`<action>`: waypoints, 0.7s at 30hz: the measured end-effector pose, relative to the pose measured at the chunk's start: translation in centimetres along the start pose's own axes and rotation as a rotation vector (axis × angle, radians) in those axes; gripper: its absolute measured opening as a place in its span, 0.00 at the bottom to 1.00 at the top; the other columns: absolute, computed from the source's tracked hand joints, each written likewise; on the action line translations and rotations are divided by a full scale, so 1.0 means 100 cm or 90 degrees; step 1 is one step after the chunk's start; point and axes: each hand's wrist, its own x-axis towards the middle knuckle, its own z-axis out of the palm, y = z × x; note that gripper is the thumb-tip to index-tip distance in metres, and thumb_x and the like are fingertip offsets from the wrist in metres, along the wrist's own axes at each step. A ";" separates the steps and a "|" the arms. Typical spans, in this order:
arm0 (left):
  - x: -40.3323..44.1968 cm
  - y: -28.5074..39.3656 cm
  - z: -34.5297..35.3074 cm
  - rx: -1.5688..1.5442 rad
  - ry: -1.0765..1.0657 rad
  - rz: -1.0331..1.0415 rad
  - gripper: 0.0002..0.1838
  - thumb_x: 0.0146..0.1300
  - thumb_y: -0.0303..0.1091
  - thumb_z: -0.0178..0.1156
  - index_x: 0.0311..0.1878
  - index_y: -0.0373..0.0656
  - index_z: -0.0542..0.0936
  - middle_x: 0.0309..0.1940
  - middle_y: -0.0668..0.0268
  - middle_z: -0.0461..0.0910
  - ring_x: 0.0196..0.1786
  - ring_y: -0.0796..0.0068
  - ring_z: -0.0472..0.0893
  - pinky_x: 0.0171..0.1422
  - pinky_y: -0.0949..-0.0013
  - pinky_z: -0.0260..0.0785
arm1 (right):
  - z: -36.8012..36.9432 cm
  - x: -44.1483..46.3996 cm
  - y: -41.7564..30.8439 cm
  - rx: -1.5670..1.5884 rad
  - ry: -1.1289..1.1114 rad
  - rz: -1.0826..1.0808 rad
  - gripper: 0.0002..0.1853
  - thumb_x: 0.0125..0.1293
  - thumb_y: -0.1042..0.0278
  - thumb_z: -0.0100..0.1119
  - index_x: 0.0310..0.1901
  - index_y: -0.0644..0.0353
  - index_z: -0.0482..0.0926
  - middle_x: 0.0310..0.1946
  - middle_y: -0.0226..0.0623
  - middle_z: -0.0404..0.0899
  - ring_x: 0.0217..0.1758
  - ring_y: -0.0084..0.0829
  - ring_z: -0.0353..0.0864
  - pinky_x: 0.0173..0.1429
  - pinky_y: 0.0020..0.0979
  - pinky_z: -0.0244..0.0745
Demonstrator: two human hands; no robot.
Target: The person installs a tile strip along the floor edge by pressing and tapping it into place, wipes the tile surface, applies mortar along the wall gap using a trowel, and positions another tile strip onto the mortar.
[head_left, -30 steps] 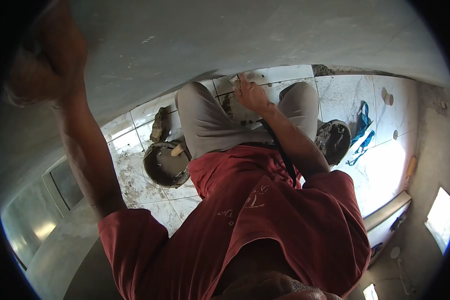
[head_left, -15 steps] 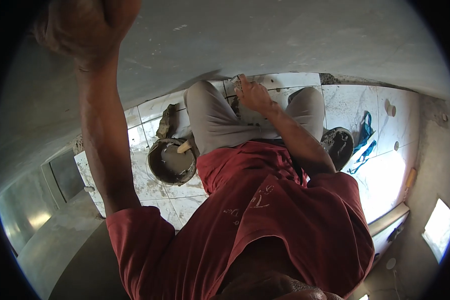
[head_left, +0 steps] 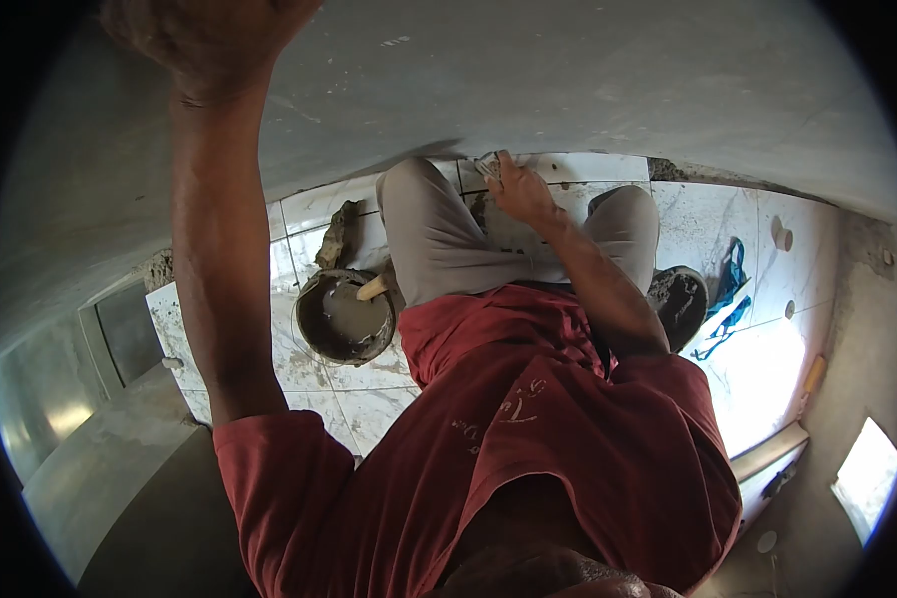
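My left hand (head_left: 204,40) is raised against the grey plastered wall (head_left: 528,70) at the top left, its fingers curled. The frame's top edge and shadow hide whatever it may hold. Lower down, between my knees, my right hand (head_left: 521,189) is closed around a small grey, mortar-smeared object (head_left: 488,165) close to the foot of the wall; its exact kind is unclear. A round bucket (head_left: 304,334) of wet grey mix stands left of my legs, with a pale wooden handle (head_left: 373,288) sticking out over its rim.
A second mortar-smeared bucket (head_left: 680,304) stands by my right knee, beside a blue cloth or strap (head_left: 733,274). A rough mortar-covered piece (head_left: 339,235) lies behind the first bucket. White marbled tiles (head_left: 703,214), spattered with mortar, cover the floor.
My left hand has moved slightly up and to the right along the wall. My right hand keeps its grip on the grey object near the wall's foot, and the view has shifted a little.
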 end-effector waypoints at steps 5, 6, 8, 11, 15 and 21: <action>-0.018 -0.007 0.002 -0.081 -0.005 0.038 0.12 0.64 0.37 0.53 0.44 0.42 0.81 0.44 0.63 0.82 0.47 0.72 0.77 0.53 0.68 0.66 | 0.006 0.002 0.002 0.029 -0.005 0.023 0.28 0.63 0.57 0.51 0.56 0.71 0.61 0.22 0.60 0.76 0.28 0.60 0.78 0.33 0.48 0.77; -0.017 -0.005 0.000 -0.085 -0.005 0.037 0.12 0.64 0.37 0.53 0.44 0.42 0.81 0.44 0.63 0.82 0.47 0.72 0.77 0.53 0.68 0.66 | 0.003 0.003 0.002 0.023 -0.019 0.013 0.28 0.63 0.57 0.51 0.56 0.70 0.61 0.22 0.60 0.76 0.29 0.60 0.78 0.34 0.48 0.77; -0.013 -0.003 -0.002 -0.014 -0.052 0.034 0.12 0.65 0.35 0.54 0.45 0.41 0.81 0.43 0.63 0.82 0.46 0.73 0.77 0.52 0.70 0.67 | -0.009 0.009 -0.007 0.018 -0.028 0.002 0.28 0.63 0.57 0.51 0.56 0.70 0.61 0.23 0.60 0.76 0.29 0.60 0.78 0.35 0.49 0.76; -0.017 -0.022 0.014 -0.016 0.081 0.162 0.12 0.65 0.35 0.53 0.45 0.41 0.81 0.41 0.63 0.83 0.45 0.73 0.78 0.54 0.71 0.67 | -0.009 0.000 -0.013 -0.003 -0.031 0.037 0.23 0.62 0.59 0.52 0.52 0.67 0.62 0.25 0.58 0.78 0.31 0.58 0.80 0.36 0.51 0.76; -0.020 -0.013 0.005 -0.005 0.003 0.101 0.12 0.65 0.36 0.53 0.45 0.42 0.81 0.42 0.63 0.83 0.46 0.73 0.78 0.54 0.70 0.66 | -0.013 0.003 -0.009 0.025 -0.064 0.043 0.28 0.63 0.56 0.52 0.56 0.69 0.61 0.25 0.61 0.77 0.31 0.61 0.79 0.39 0.51 0.75; -0.016 -0.002 0.000 -0.024 -0.045 0.035 0.11 0.65 0.35 0.53 0.45 0.42 0.81 0.43 0.64 0.82 0.46 0.74 0.78 0.55 0.69 0.66 | -0.004 0.011 0.001 -0.023 -0.071 0.007 0.21 0.62 0.59 0.51 0.51 0.66 0.63 0.25 0.57 0.78 0.31 0.57 0.80 0.37 0.52 0.76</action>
